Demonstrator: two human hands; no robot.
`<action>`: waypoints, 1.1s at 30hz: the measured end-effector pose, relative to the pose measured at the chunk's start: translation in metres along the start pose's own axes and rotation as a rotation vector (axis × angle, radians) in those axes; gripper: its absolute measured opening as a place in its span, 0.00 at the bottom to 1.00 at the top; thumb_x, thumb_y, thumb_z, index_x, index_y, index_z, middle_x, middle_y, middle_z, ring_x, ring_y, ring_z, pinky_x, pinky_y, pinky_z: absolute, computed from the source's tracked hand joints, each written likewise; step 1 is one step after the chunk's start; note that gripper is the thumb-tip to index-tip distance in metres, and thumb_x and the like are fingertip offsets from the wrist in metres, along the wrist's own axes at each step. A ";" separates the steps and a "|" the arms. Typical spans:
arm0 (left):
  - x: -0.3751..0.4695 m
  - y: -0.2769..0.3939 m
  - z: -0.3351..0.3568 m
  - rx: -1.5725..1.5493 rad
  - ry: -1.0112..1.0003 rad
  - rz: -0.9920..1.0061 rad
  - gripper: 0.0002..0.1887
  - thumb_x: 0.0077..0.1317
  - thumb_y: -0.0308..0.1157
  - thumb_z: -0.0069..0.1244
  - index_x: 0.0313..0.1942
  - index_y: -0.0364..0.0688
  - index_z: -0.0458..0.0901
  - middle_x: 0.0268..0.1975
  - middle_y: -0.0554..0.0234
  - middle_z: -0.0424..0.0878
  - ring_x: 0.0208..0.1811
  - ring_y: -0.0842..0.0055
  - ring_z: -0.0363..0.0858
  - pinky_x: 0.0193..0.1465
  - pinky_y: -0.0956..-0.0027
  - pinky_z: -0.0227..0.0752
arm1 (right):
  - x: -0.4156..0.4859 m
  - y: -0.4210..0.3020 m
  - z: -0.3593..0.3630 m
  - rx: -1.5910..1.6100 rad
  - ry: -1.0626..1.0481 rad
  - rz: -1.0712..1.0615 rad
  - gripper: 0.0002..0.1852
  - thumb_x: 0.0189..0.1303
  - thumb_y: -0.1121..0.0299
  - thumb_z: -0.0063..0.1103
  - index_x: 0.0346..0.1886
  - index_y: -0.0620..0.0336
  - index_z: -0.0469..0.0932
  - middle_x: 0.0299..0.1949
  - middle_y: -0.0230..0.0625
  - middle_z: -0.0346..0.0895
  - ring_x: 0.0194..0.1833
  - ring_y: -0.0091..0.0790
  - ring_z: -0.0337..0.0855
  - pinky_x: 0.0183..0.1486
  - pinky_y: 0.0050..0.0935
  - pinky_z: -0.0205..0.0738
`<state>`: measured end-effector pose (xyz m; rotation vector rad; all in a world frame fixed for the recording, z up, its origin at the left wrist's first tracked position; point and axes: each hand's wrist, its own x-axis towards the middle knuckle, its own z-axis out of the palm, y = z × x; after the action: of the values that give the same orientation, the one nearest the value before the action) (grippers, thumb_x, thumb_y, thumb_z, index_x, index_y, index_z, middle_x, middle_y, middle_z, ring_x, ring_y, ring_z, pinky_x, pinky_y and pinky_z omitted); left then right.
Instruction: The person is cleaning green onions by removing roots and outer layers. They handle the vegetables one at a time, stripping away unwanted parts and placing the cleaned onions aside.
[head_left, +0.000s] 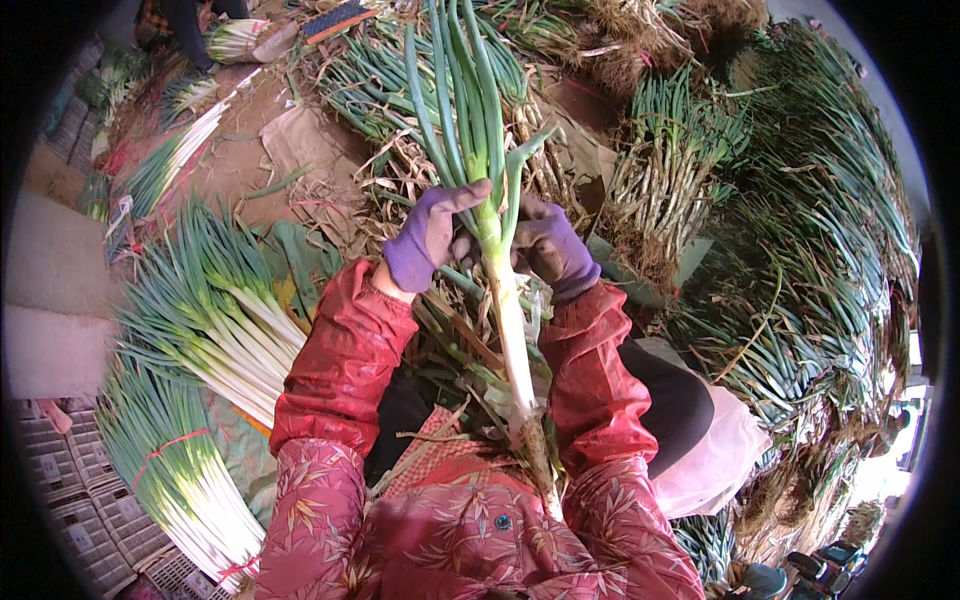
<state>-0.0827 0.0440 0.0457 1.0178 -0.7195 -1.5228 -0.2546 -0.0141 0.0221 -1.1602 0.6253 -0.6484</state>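
A large green onion (511, 330) stands out before my chest, leaves pointing away from me, its brown, dirty lower end near my jacket. My left hand (439, 229), in a purple knit glove, grips it where white stalk turns to green leaves, thumb across the front. On the other side my right hand (551, 244), gloved alike, has its fingers curled at a side leaf; part of them is hidden behind the plant. The stalk's upper white part looks clean. Loose leaves and peelings (457, 330) lie below my hands.
Clean green onions (240, 330) and a bundle tied with red bands (187, 472) lie at left, beside plastic crates (112, 517). Unpeeled onions with roots (652, 180) lie ahead right; a big heap (817, 225) fills the right. A person's dark-clothed legs (184, 30) show top left.
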 end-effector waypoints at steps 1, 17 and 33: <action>-0.006 0.005 0.002 0.025 -0.054 -0.012 0.20 0.60 0.50 0.54 0.32 0.38 0.81 0.21 0.66 0.80 0.09 0.83 0.66 0.10 0.80 0.53 | -0.001 -0.003 -0.004 -0.114 0.018 -0.017 0.13 0.54 0.75 0.54 0.42 0.68 0.80 0.23 0.34 0.79 0.17 0.21 0.73 0.18 0.17 0.64; 0.014 -0.023 -0.004 0.018 -0.006 -0.106 0.15 0.63 0.43 0.53 0.39 0.39 0.82 0.19 0.64 0.78 0.06 0.80 0.62 0.08 0.75 0.55 | 0.014 -0.051 -0.030 -1.550 0.733 -0.290 0.11 0.53 0.55 0.56 0.30 0.50 0.80 0.23 0.41 0.80 0.26 0.43 0.83 0.31 0.39 0.76; 0.015 0.006 -0.034 -0.112 0.218 0.068 0.15 0.60 0.44 0.54 0.37 0.41 0.81 0.22 0.66 0.79 0.11 0.79 0.70 0.10 0.77 0.57 | -0.081 0.058 -0.197 -2.178 -0.777 0.356 0.14 0.51 0.60 0.63 0.39 0.56 0.84 0.34 0.38 0.84 0.30 0.39 0.84 0.28 0.34 0.76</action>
<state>-0.0496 0.0314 0.0327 1.0446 -0.5049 -1.3536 -0.4455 -0.0598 -0.0793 -2.8707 0.6814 1.2693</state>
